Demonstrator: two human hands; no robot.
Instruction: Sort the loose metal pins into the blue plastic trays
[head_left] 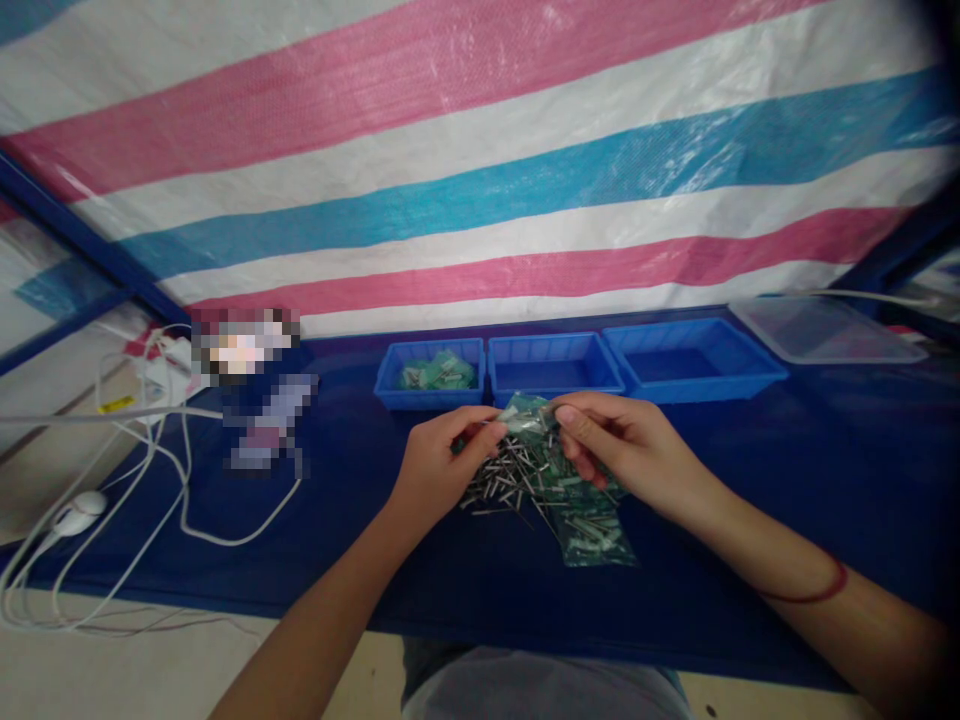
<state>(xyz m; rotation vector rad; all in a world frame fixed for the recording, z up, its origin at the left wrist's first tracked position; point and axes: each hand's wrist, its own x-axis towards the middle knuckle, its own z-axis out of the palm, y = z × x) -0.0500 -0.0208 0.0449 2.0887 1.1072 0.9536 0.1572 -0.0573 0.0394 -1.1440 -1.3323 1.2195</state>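
Note:
Both hands meet over a pile of small metal pins [510, 480] on the blue table [787, 470]. My left hand [439, 462] pinches the left edge of a small green plastic bag [527, 415]. My right hand [622, 440] grips the same bag from the right, fingers curled. Several more green bags [592, 535] lie on and beside the pins, under my right hand.
Three blue bins stand behind the hands: the left bin [430, 371] holds green bags, the middle bin [553, 364] and right bin [694, 360] look bare. A clear tray [825, 330] sits far right. White cables [150, 470] and a mouse [79, 510] lie at left. A striped tarp hangs behind.

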